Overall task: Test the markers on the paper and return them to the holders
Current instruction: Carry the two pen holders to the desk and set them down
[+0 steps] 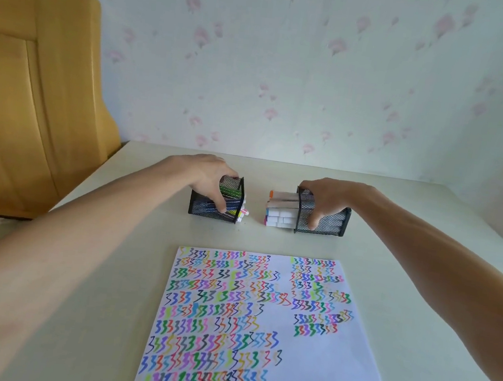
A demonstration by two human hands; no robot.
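paper (pixel 305 345) lies closest to me on the tabletop (pixel 111 268), below and between my two forearms, covered with rows of coloured squiggles except its lower right part. beyond it my left hand (pixel 208 176) curls over a black mesh holder (pixel 216 200) lying on its side, fingers wrapped down its front face, mouth turned toward my right hand. markers (pixel 235 212) poke out of that mouth just past my fingertips. my right hand (pixel 327 195) grips the other holder (pixel 323 216) the same way, also tipped over, mouth facing my left hand. white markers (pixel 282 212) stick out of it in a stack, one orange tip on top.
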